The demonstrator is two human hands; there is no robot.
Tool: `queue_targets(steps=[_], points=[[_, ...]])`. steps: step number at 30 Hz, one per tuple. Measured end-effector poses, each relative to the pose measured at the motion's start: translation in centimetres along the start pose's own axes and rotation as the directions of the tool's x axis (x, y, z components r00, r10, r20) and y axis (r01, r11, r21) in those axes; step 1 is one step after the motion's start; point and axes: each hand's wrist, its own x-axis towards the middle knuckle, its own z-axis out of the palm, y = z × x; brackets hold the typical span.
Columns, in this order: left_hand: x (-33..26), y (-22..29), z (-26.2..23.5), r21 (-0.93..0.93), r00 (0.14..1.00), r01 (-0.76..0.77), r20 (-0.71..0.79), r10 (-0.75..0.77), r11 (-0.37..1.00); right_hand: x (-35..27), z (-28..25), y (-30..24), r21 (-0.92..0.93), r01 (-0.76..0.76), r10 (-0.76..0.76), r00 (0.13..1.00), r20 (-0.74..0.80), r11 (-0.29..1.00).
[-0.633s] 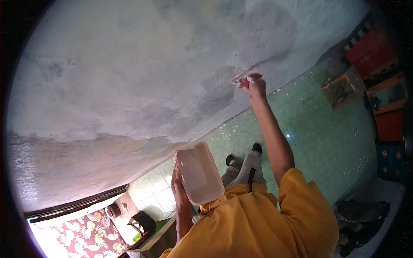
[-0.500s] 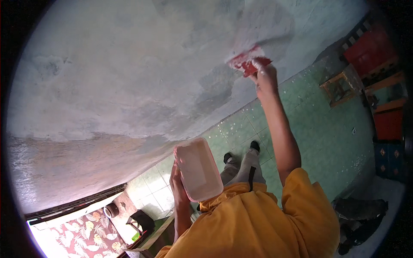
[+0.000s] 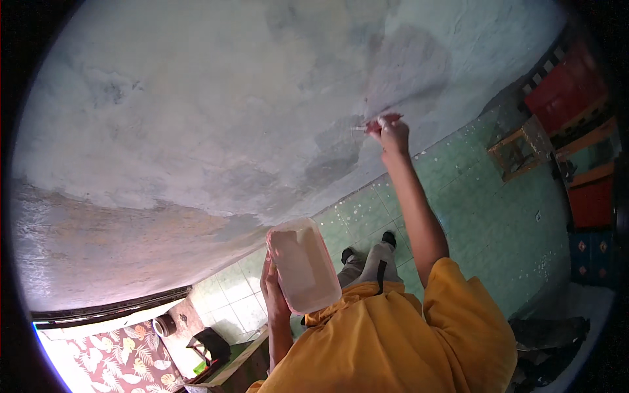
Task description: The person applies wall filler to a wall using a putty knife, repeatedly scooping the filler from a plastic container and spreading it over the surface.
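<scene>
A wooden stool (image 3: 537, 136) stands on the green tiled floor (image 3: 468, 209) toward the right side. The left hand (image 3: 272, 289) grips a rectangular pale-pink tub (image 3: 321, 257); the right hand (image 3: 394, 136) is closed around a red scraper (image 3: 373, 126) at the patchy grey wall (image 3: 196, 124).

Green tiled floor (image 3: 468, 209): white spots (image 3: 356, 211), wooden stool (image 3: 537, 136) standing.

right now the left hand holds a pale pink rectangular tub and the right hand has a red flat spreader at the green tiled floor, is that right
Not the green tiled floor: the head view shows the right hand has the red flat spreader at the mottled grey wall. The left hand holds the tub.
</scene>
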Motion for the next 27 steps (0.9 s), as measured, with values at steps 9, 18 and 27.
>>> queue_targets(steps=[9, 18, 27], points=[[1.0, -0.4, 0.2, -0.034, 0.996, -0.062, 0.060, 0.064, 0.997, -4.8, 0.3, -8.5, 0.085, 0.155, -0.152, 0.988, -0.039, 0.984], [0.6, -0.2, 0.3, -0.001, 0.995, -0.072, 0.076, 0.072, 0.997, -1.1, 3.8, -5.4, 0.077, 0.006, -0.012, 0.997, 0.082, 0.997], [0.7, 0.2, -0.4, -0.040, 0.996, -0.061, 0.070, 0.064, 0.997, -6.7, 2.2, -12.0, 0.159, 0.132, -0.137, 0.990, 0.018, 0.978]])
